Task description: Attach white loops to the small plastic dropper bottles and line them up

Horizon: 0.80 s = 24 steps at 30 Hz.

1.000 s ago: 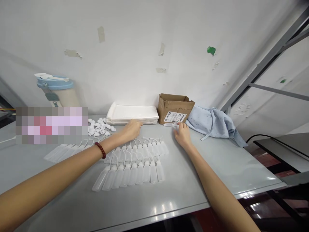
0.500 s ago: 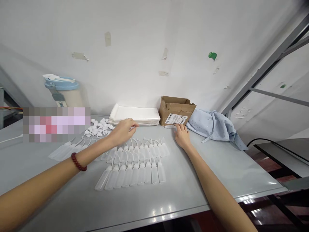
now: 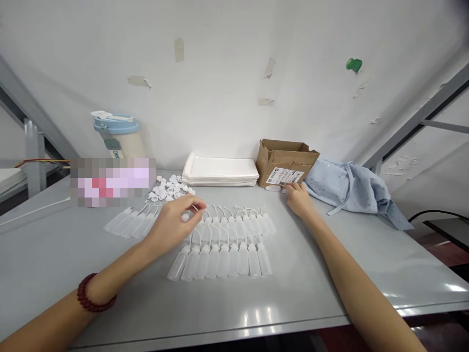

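My left hand is above the rows of small plastic bottles. Its thumb and fingertips are pinched together; whether something small is between them I cannot make out. The front row of translucent squeeze bottles, each with a thin white tube at its top, lies below and to the right of that hand. Another row lies behind, and several more bottles lie to the left. By the foot of the cardboard box, my right hand has its fingers closed on the end of a small clear bottle lying flat.
White caps lie in a loose pile behind my left hand. A stack of white padded envelopes is against the wall, beside the open cardboard box. Light blue cloth lies right; a blue-lidded tumbler stands left.
The view has turned slightly left, so everything appears farther right. My left hand has drawn back toward me, its fingertips coming closer together. My right hand stays by the box and the clear bottle.
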Each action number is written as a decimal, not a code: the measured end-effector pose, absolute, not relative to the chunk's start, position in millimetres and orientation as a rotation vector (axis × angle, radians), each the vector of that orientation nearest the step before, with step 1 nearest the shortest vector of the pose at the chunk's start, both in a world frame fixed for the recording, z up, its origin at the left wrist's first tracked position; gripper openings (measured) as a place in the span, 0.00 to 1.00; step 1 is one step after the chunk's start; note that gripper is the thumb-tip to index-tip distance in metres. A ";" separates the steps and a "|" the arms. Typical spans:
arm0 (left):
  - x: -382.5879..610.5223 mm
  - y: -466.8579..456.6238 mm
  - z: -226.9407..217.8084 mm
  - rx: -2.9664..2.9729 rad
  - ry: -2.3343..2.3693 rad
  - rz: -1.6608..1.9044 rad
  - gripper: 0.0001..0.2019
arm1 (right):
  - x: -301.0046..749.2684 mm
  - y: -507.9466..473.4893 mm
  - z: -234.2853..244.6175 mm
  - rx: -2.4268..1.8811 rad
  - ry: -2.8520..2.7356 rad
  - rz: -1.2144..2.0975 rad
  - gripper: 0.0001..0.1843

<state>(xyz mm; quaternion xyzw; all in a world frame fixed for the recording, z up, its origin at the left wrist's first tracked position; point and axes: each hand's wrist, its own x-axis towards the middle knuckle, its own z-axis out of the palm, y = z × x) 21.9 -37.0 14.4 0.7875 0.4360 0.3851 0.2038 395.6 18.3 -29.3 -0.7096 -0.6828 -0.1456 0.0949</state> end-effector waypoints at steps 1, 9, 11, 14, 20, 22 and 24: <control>24.2 -40.9 13.7 2.277 1.146 1.080 0.05 | 397.1 17.9 -29.5 -2.097 -2.031 -0.436 0.26; 35.7 -59.3 3.3 2.569 0.779 1.074 0.08 | 403.5 14.1 -30.8 -2.029 -1.996 -0.469 0.19; 36.9 -60.7 1.6 2.562 0.763 1.061 0.08 | 403.7 13.4 -31.5 -1.998 -1.994 -0.447 0.17; 38.1 -63.2 0.2 2.567 0.727 1.038 0.08 | 404.9 12.6 -31.1 -1.953 -1.975 -0.405 0.16; 40.7 -70.5 -1.0 2.586 0.666 1.000 0.08 | 401.5 9.4 -23.4 -1.875 -1.869 -0.380 0.14; 41.5 -72.0 -1.8 2.582 0.657 1.006 0.08 | 393.8 6.1 -18.9 -1.829 -1.847 -0.386 0.14; 42.0 -73.0 -2.6 2.579 0.647 1.005 0.09 | 382.1 1.1 -13.6 -1.769 -1.843 -0.401 0.14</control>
